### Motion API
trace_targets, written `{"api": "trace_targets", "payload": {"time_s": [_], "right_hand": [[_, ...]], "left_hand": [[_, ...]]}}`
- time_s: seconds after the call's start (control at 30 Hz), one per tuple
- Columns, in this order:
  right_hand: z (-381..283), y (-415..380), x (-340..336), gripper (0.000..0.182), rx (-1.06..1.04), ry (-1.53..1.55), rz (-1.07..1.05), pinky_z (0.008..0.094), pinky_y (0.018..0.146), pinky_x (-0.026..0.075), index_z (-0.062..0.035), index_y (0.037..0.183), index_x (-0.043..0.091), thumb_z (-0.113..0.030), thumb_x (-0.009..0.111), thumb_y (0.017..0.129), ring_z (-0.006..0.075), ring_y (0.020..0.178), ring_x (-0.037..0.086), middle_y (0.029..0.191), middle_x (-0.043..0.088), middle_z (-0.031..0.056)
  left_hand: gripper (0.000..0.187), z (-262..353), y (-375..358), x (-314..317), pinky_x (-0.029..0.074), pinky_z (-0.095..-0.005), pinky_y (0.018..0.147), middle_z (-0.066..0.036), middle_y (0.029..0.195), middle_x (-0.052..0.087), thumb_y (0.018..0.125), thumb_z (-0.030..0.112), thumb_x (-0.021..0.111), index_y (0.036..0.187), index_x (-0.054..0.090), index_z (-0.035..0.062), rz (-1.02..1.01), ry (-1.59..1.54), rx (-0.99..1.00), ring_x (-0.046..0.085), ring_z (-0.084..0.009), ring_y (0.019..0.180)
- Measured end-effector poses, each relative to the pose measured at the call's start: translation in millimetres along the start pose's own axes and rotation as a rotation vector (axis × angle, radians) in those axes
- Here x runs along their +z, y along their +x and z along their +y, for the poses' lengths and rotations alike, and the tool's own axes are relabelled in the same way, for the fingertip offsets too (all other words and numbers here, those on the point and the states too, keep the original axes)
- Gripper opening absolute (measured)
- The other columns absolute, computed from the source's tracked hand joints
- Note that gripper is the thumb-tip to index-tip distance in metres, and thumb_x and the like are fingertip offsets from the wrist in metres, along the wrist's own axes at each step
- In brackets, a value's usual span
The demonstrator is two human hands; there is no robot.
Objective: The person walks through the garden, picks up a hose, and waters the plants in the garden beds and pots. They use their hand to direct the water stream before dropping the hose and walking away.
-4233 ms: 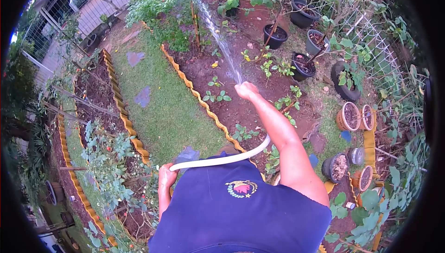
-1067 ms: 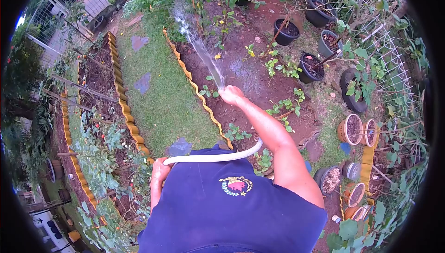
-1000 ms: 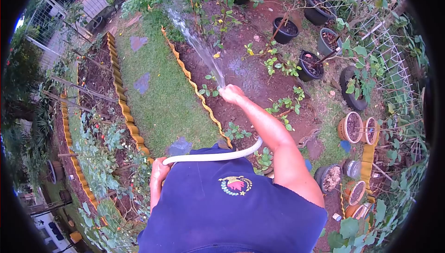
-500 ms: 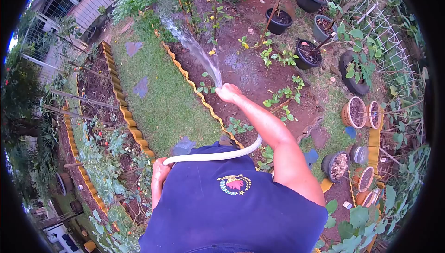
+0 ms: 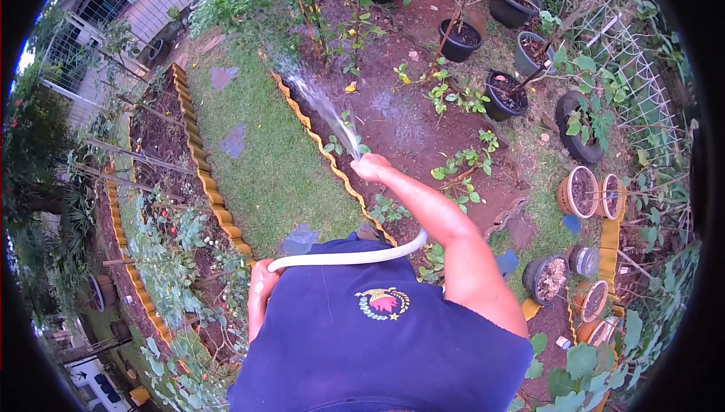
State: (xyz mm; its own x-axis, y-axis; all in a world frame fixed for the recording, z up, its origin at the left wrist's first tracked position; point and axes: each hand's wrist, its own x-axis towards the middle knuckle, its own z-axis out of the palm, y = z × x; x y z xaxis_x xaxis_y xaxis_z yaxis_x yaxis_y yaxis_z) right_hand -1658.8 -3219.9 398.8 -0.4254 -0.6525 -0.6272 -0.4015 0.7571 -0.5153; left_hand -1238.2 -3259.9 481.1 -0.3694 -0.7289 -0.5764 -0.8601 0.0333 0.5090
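A pale garden hose (image 5: 355, 256) runs across the front of my dark blue shirt. My left hand (image 5: 263, 276) is closed around it at my left side. Stretched out ahead, my right hand (image 5: 370, 167) grips the hose's end, which my fingers hide. From there a spray of water (image 5: 325, 110) shoots forward and to the left, over the brown soil bed (image 5: 400, 121) near its wavy yellow edging (image 5: 321, 142). Small leafy plants (image 5: 461, 166) grow in the wet soil to the right of that hand.
A grass path (image 5: 257, 163) with flat stones lies left of the bed. Beyond it, a yellow-edged bed holds tomato plants (image 5: 170, 238). On the right stand black pots (image 5: 504, 96), a tire (image 5: 580, 121), terracotta pots (image 5: 580, 191) and a wire fence (image 5: 634, 72).
My right hand has dropped slightly toward me. The water now lands nearer and farther left, close to the yellow edging, in a shorter, wider spray. My left hand stays on the hose.
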Motion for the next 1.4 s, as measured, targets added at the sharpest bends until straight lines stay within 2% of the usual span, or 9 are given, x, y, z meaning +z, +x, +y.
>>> {"api": "trace_targets", "payload": {"time_s": [0.1, 0.17, 0.33, 0.47, 0.87, 0.97, 1.17, 1.3, 1.4], "right_hand": [[-22, -2, -23, 0.051, -0.063, 0.044, 0.134, 0.0470, 0.090, 0.047, -0.0007, 0.107, 0.065, -0.044, 0.047, 0.086, 0.0381, 0.106, 0.061, 0.109, 0.064, 0.0251], [-32, -5, -39, 0.053, -0.055, 0.080, 0.136, 0.0466, 0.093, 0.046, 0.0005, 0.109, 0.065, -0.044, 0.048, 0.086, 0.0382, 0.111, 0.059, 0.114, 0.062, 0.0246], [-24, 5, -44, 0.052, 0.003, 0.090, 0.225, 0.0476, 0.091, 0.047, 0.0017, 0.105, 0.066, -0.043, 0.049, 0.085, 0.0405, 0.107, 0.060, 0.109, 0.064, 0.0250], [-20, -5, -41, 0.054, 0.004, 0.089, 0.217, 0.0476, 0.092, 0.046, 0.0032, 0.106, 0.065, -0.044, 0.049, 0.085, 0.0403, 0.108, 0.060, 0.111, 0.064, 0.0250], [2, -2, -51, 0.055, 0.046, 0.152, 0.312, 0.0478, 0.091, 0.047, 0.0058, 0.101, 0.066, -0.044, 0.048, 0.084, 0.0420, 0.105, 0.061, 0.104, 0.064, 0.0289], [2, -5, -52, 0.054, 0.066, 0.164, 0.249, 0.0473, 0.096, 0.045, 0.0038, 0.108, 0.065, -0.041, 0.048, 0.083, 0.0414, 0.112, 0.058, 0.113, 0.061, 0.0295], [9, -15, -55, 0.056, 0.093, 0.112, 0.234, 0.0472, 0.097, 0.044, 0.0033, 0.109, 0.065, -0.044, 0.047, 0.084, 0.0411, 0.113, 0.057, 0.114, 0.061, 0.0285], [44, 11, -50, 0.061, 0.165, 0.129, 0.348, 0.0461, 0.097, 0.044, 0.0022, 0.107, 0.066, -0.051, 0.046, 0.086, 0.0396, 0.113, 0.057, 0.114, 0.062, 0.0266], [98, 51, -23, 0.059, 0.224, 0.256, 0.269, 0.0449, 0.095, 0.043, 0.0030, 0.106, 0.066, -0.051, 0.050, 0.085, 0.0363, 0.114, 0.058, 0.114, 0.061, 0.0271]], "left_hand": [[0.023, -12, 7, 2, 0.050, -0.0380, 0.063, -0.017, 0.069, 0.067, 0.079, 0.023, 0.069, 0.078, 0.069, -0.0001, 0.008, 0.031, -0.005, 0.067, -0.0206, 0.067], [0.024, 8, -3, -4, 0.050, -0.0384, 0.063, -0.017, 0.069, 0.067, 0.079, 0.024, 0.069, 0.077, 0.069, -0.0002, 0.038, 0.052, 0.006, 0.067, -0.0218, 0.067], [0.026, -40, 10, 9, 0.050, -0.0393, 0.062, -0.020, 0.068, 0.065, 0.079, 0.025, 0.068, 0.076, 0.068, -0.0003, 0.123, -0.163, 0.049, 0.067, -0.0255, 0.066], [0.026, -26, 10, 6, 0.049, -0.0398, 0.062, -0.020, 0.068, 0.065, 0.078, 0.025, 0.069, 0.075, 0.068, -0.0005, 0.041, 0.035, 0.024, 0.067, -0.0264, 0.066], [0.027, -8, 10, 4, 0.050, -0.0398, 0.064, -0.020, 0.069, 0.066, 0.079, 0.026, 0.070, 0.076, 0.068, -0.0003, 0.059, 0.009, 0.014, 0.068, -0.0264, 0.069], [0.026, 6, 4, 1, 0.050, -0.0397, 0.065, -0.020, 0.071, 0.066, 0.079, 0.026, 0.070, 0.078, 0.069, 0.0003, 0.057, 0.023, 0.006, 0.069, -0.0269, 0.071], [0.026, 16, -2, 0, 0.051, -0.0405, 0.066, -0.020, 0.072, 0.067, 0.079, 0.026, 0.071, 0.080, 0.070, 0.0008, 0.050, 0.049, 0.004, 0.070, -0.0285, 0.074], [0.027, -5, -1, 10, 0.051, -0.0429, 0.067, -0.021, 0.075, 0.067, 0.078, 0.029, 0.071, 0.080, 0.070, 0.0020, 0.056, 0.041, 0.026, 0.068, -0.0343, 0.076], [0.029, 9, -11, 5, 0.050, -0.0445, 0.068, -0.022, 0.076, 0.065, 0.077, 0.031, 0.072, 0.078, 0.069, 0.0022, 0.137, 0.062, 0.019, 0.066, -0.0379, 0.078]]}}
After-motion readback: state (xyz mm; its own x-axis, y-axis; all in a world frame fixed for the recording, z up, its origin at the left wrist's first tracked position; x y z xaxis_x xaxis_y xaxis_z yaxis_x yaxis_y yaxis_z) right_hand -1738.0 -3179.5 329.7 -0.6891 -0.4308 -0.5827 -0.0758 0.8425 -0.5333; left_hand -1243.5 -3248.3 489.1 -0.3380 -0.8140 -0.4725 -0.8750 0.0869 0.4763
